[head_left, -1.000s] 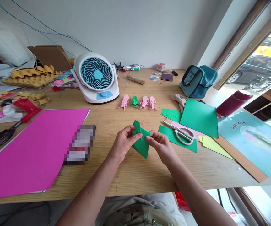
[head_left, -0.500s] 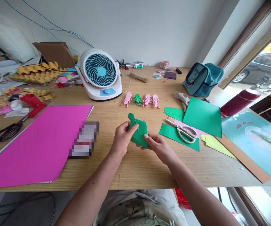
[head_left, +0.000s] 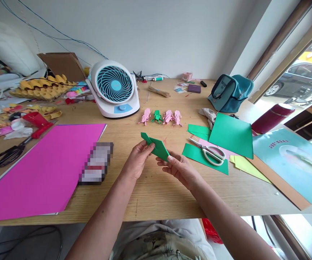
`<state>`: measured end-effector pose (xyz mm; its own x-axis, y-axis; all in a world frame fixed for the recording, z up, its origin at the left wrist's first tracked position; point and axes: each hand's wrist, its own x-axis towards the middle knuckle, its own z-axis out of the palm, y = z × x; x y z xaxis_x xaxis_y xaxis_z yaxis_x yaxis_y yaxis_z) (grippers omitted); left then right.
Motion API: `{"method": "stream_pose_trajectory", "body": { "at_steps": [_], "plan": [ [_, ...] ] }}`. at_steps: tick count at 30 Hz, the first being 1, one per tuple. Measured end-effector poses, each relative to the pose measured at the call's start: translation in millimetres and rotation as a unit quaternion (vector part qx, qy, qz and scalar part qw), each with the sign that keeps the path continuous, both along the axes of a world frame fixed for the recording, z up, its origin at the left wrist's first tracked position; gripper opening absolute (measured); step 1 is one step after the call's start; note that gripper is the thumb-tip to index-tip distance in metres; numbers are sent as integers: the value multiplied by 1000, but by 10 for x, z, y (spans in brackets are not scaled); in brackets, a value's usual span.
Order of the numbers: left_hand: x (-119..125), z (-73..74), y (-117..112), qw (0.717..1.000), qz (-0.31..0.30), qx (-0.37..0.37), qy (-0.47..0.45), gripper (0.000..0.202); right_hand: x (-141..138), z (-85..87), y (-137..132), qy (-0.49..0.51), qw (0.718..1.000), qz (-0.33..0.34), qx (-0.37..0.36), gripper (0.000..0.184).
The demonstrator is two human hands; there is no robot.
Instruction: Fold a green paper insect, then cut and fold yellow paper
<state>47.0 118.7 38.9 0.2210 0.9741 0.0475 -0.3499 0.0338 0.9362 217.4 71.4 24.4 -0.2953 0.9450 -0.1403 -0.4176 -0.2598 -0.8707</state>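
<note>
A partly folded green paper piece (head_left: 157,147) is held just above the wooden table (head_left: 158,195), tilted almost flat. My left hand (head_left: 138,160) pinches its left end with thumb and fingers. My right hand (head_left: 180,169) grips its right lower corner from beneath. Behind it, a row of small folded paper figures (head_left: 162,117), pink ones and a green one, stands on the table.
White-handled scissors (head_left: 210,151) lie on green paper sheets (head_left: 230,135) to the right. A large pink sheet (head_left: 39,166) covers the left, with black scissors (head_left: 6,155) beside it. A white fan (head_left: 114,88), a teal bag (head_left: 230,92) and a maroon bottle (head_left: 271,117) stand further back.
The green piece has been turned from facing me to lying almost flat between both hands. My right hand has shifted under its lower corner.
</note>
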Motion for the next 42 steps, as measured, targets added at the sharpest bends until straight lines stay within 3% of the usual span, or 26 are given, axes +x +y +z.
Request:
{"method": "stream_pose_trajectory", "body": {
  "at_steps": [6,10,12,15,19,22,24,27,34,38,42],
  "plan": [
    [-28,15,-3,999,-35,14,2,26,-32,-4,-6,-28,999,-20,30,35],
    [23,-8,-16,998,-24,38,45,23,-88,-43,-36,-125,973,-98,167,20],
    [53,-14,-25,997,19,43,69,24,-97,-65,-54,-221,931,-148,251,17],
    [87,1,-49,995,51,21,84,24,-68,-105,-56,-354,845,-193,352,41],
    [100,37,-92,997,-58,-43,16,30,-16,-162,-9,-469,741,-224,425,59],
    [91,28,-92,992,-96,-70,-37,35,-22,-177,4,-505,717,-192,439,67],
    [78,6,-77,997,-49,-62,-22,35,-37,-161,-14,-504,725,-149,445,67],
    [58,-19,-60,999,13,-39,29,37,-45,-116,-52,-466,763,-137,426,63],
    [87,30,-109,990,-20,13,141,31,-2,-82,-24,-349,851,-216,328,46],
    [85,47,-107,992,-1,1,130,32,33,-41,16,-245,919,-163,262,35],
    [69,22,-86,994,8,-23,107,34,58,-33,33,-221,936,-124,243,32]
  ]
}}
